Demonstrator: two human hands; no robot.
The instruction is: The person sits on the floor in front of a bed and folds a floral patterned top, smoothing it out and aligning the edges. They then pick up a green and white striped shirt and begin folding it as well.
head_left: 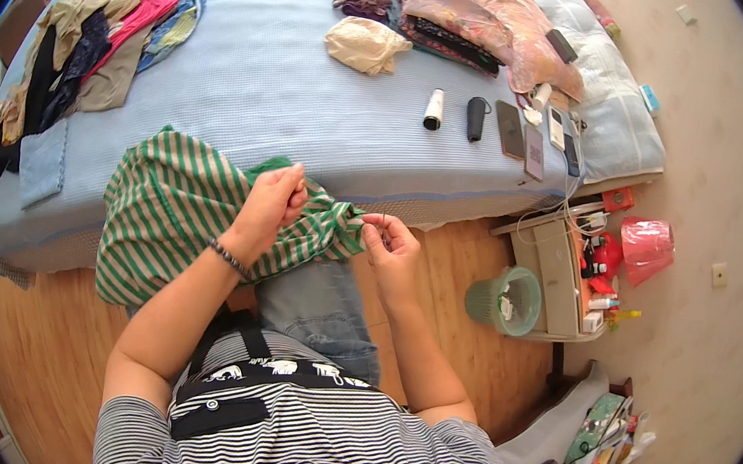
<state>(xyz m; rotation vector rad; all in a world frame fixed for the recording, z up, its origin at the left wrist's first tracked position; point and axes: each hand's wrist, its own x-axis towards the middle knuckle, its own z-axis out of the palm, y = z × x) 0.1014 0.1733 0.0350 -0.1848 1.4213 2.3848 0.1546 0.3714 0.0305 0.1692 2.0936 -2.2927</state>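
A green and cream striped garment point(172, 208) lies bunched across my lap and against the bed's near edge. My left hand point(273, 206) is closed in a fist on its gathered upper part, with a plain green strip of the fabric beside the knuckles. At the garment's right end, my right hand point(391, 246) pinches thumb and forefinger together. Something thin and dark shows at those fingertips, too small to make out. A beaded bracelet point(229, 258) circles my left wrist.
Clothes point(103, 41) lie heaped on the blue bedspread point(255, 51) at left. Cream cloth point(366, 46), a white thread cone point(434, 110), a black cylinder point(476, 120) and phones point(511, 130) rest at right. A green bin point(504, 300) stands by the nightstand point(555, 268).
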